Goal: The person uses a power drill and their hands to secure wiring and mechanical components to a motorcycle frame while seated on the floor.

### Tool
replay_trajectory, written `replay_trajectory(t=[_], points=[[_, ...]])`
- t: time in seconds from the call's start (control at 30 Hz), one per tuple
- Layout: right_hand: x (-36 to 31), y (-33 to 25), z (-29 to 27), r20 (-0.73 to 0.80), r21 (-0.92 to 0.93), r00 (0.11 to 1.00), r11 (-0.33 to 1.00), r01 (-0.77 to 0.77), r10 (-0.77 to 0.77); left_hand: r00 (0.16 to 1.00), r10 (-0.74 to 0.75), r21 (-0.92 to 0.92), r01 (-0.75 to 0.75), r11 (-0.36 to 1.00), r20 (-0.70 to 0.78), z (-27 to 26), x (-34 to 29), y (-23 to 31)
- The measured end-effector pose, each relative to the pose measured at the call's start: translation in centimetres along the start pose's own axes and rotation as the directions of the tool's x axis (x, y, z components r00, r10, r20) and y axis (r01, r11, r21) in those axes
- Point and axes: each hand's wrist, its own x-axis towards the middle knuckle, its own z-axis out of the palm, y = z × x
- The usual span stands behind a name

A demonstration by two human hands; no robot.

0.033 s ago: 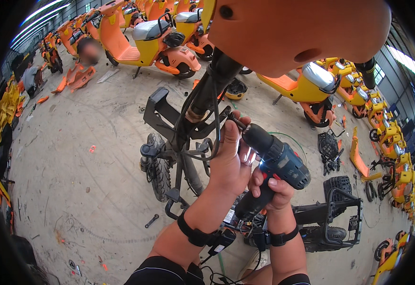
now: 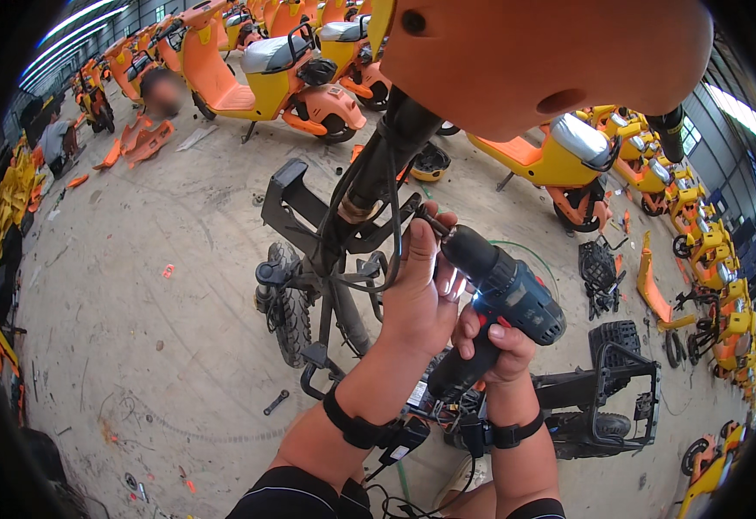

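My right hand (image 2: 497, 346) is wrapped round the handle of a dark blue and black cordless drill (image 2: 516, 298), whose small work light is lit. The drill points up and left, toward the steering column (image 2: 369, 186) of a stripped scooter. My left hand (image 2: 417, 290) is closed, with thumb and fingers pinched about the metal drill bit (image 2: 435, 225). The bit's tip is close to a small black bracket (image 2: 408, 209) beside the column; my fingers partly hide where they meet. Black cables (image 2: 395, 173) loop down the column. An orange front panel (image 2: 542, 60) hangs overhead.
The scooter's bare black frame (image 2: 607, 381) and front wheel (image 2: 290, 303) stand around my arms. A wrench-like tool (image 2: 277, 402) lies on the concrete floor. Orange and yellow scooters (image 2: 265, 82) stand behind, with loose orange panels (image 2: 140, 140) nearby. Another person (image 2: 54, 143) is at far left.
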Motion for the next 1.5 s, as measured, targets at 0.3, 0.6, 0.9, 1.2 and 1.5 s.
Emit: replay_trajectory(t=[0.3,0.6,0.9,1.2,1.5], points=[[0.2,0.2,0.1,0.015,0.025,1.0,1.0,0.0,-0.001,0.999,-0.031,0.132,0.033,0.991,-0.016,0.8,-0.2,0.3],[0.4,-0.3,0.4,0.0,-0.033,1.0,0.999,-0.013,0.013,0.993,-0.077,0.367,0.039,0.929,0.089,0.3,0.0,0.7],[0.5,0.0,0.3,0.01,0.005,1.0,1.0,-0.024,0.024,0.987,-0.135,0.48,0.079,0.874,0.084,0.3,0.3,1.1],[0.3,-0.3,0.4,0.002,-0.157,1.0,0.988,0.007,-0.007,0.986,-0.126,0.517,0.052,0.854,0.108,0.5,0.1,1.1],[1.5,-8.9,2.6,0.371,-0.893,0.928,-0.264,0.365,0.028,0.968,-0.166,0.428,0.071,0.901,0.189,0.6,-0.9,1.2]])
